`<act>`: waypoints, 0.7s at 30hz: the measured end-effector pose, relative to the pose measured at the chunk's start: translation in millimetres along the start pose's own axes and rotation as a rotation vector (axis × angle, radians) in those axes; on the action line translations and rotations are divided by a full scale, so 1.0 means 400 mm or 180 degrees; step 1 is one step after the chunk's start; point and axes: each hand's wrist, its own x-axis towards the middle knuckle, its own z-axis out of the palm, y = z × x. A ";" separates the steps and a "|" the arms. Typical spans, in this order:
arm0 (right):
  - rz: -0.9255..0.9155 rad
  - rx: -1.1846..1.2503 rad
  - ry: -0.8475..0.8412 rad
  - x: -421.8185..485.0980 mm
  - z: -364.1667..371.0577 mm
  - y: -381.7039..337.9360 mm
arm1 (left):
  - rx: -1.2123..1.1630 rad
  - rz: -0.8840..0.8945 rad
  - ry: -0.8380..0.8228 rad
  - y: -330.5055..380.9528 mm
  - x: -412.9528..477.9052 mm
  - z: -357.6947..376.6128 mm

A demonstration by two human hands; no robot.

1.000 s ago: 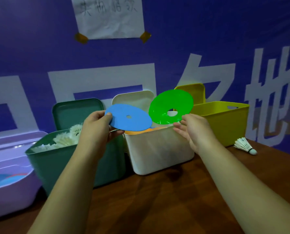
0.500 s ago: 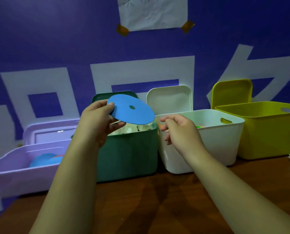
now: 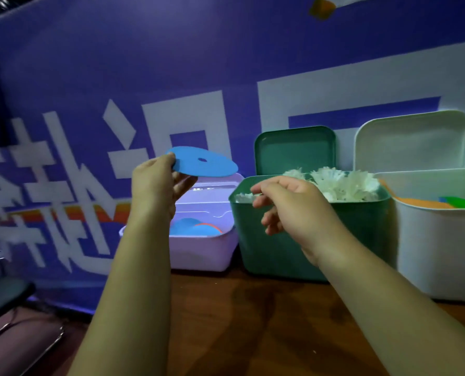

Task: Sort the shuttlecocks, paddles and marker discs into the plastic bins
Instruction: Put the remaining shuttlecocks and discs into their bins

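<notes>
The left hand [image 3: 155,185] is pinching a flat blue marker disc [image 3: 203,162] with a small centre hole, while the right hand [image 3: 291,206] is hanging loosely curled, gripping nothing.

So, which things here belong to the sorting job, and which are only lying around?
Job: blue disc, held by the left hand; right hand, holding nothing; purple bin; green bin with shuttlecocks; white bin with discs.
Lying about: banner; green lid; white lid; tape; table.
</notes>
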 end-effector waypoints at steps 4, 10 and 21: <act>0.0051 -0.0277 -0.0089 0.013 -0.001 0.037 | 0.1870 -0.0109 0.0504 -0.108 0.101 -0.069; 0.0148 -0.0535 -0.0159 0.021 -0.026 0.061 | 0.3587 -0.0152 0.0050 -0.139 0.102 -0.074; -0.0074 -0.0940 -0.0020 0.015 -0.060 0.064 | 0.3130 -0.0191 -0.1483 -0.038 -0.014 0.016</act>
